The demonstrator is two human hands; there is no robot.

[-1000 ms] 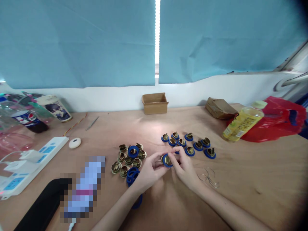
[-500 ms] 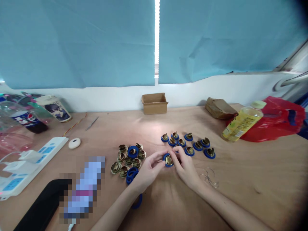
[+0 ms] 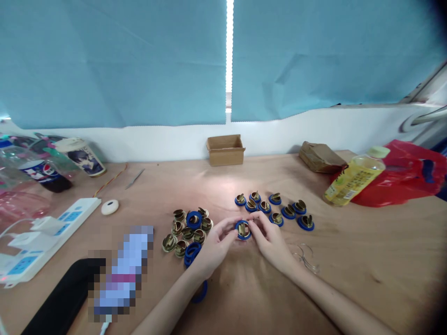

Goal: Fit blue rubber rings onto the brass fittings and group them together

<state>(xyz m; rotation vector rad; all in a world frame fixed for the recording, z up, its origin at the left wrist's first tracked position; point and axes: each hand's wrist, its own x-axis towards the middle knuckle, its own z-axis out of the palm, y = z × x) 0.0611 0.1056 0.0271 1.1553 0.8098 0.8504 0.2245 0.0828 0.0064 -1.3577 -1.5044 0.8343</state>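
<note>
the left hand (image 3: 220, 244) and right hand (image 3: 269, 239) pinch one gold clip (image 3: 243, 230) in their fingers (image 3: 258, 216), near the middle of the table (image 3: 349, 260). a blue ring (image 3: 238, 225) goes around it. beside the left hand lie more clips (image 3: 178, 227) and loose rings (image 3: 189, 257). past the right hand sit ringed clips (image 3: 288, 212). a box (image 3: 226, 159) stands by the wall (image 3: 167, 144).

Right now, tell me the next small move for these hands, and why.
Probably press the held blue ring evenly around its brass piece: left hand and right hand hold it from opposite sides, and I can't tell whether it's fully seated.
</note>
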